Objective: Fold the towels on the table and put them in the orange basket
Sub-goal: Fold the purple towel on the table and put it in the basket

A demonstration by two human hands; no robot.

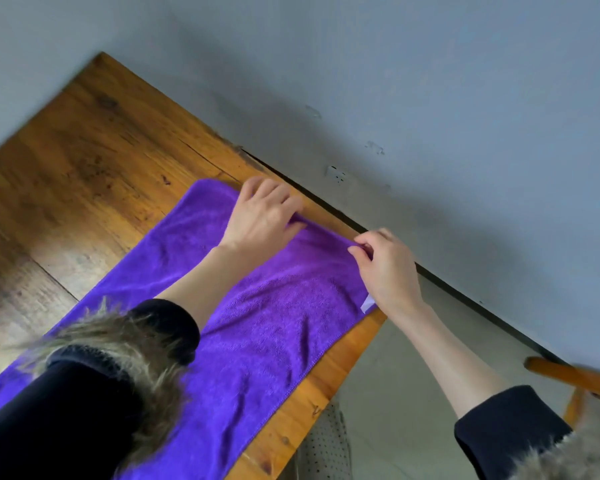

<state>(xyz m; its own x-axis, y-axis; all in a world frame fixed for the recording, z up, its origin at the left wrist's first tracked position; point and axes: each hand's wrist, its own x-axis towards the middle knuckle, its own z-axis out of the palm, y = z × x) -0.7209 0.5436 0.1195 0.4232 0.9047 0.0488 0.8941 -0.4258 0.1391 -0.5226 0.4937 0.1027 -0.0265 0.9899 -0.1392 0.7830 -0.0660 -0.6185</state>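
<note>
A purple towel [257, 317] lies spread flat along the wooden table [84, 161], reaching from its far edge down to the bottom left of the view. My left hand [262, 216] pinches the towel's far edge near the wall. My right hand [388, 268] pinches the same edge at the table's right corner, just above a small white tag [367, 304]. My left sleeve with its fur trim covers the lower left part of the towel. No orange basket is in view.
A grey wall [430, 98] runs close behind the table's far edge. To the right of the table is pale floor [413, 358], with a wooden chair part [575, 375] at the right edge.
</note>
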